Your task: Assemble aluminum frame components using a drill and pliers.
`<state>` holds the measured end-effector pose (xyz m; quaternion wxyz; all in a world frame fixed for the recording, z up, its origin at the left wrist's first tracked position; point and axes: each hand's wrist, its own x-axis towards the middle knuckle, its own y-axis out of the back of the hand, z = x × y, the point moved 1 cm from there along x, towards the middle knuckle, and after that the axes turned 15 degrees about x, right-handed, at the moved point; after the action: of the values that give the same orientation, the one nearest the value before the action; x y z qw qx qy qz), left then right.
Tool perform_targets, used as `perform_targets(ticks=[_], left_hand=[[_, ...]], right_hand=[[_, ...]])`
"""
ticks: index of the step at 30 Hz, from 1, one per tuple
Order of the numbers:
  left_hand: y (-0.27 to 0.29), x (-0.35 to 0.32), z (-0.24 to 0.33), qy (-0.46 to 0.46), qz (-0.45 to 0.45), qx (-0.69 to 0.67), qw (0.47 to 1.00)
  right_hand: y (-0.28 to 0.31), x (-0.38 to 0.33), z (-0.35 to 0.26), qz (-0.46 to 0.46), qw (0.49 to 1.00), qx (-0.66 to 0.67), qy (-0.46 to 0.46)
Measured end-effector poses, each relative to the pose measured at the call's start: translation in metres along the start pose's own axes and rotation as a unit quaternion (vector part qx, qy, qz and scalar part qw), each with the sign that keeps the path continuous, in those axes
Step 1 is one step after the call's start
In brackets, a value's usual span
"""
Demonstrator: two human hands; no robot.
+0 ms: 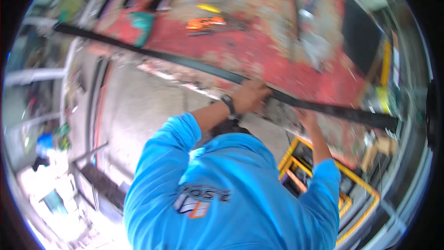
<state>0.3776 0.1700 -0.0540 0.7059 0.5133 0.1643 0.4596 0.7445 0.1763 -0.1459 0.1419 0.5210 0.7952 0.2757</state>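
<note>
Head view: both my hands grip the long black metal bar (194, 65) mid-frame, left hand (249, 96) beside right hand (307, 119), over the red worktop (259, 51).

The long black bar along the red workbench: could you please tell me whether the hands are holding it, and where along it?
Both hold the black bar: left hand near its middle, right hand further right.

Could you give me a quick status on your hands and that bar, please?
Left hand and right hand both gripping long black bar on red workbench. Orange tool lies beyond.
</note>
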Motion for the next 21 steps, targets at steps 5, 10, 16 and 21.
perform_targets(ticks=[5, 10, 16, 21], left_hand=[[0.123, -0.115, -0.038, 0.187, 0.180, -0.010, 0.966], [0.242, -0.237, -0.191, 0.480, 0.556, 0.011, 0.679], [0.249, -0.295, -0.435, 0.571, 0.260, 0.035, 0.777], [0.214, -0.189, -0.457, 0.530, 0.062, -0.082, 0.842]], right_hand=[[0.010, 0.001, -0.006, 0.004, 0.994, 0.107, 0.007], [0.009, 0.003, -0.045, 0.053, 0.981, 0.177, -0.059], [-0.003, 0.004, -0.023, 0.030, 0.990, 0.112, -0.083], [-0.003, -0.014, -0.030, 0.081, 0.959, 0.207, -0.175]])
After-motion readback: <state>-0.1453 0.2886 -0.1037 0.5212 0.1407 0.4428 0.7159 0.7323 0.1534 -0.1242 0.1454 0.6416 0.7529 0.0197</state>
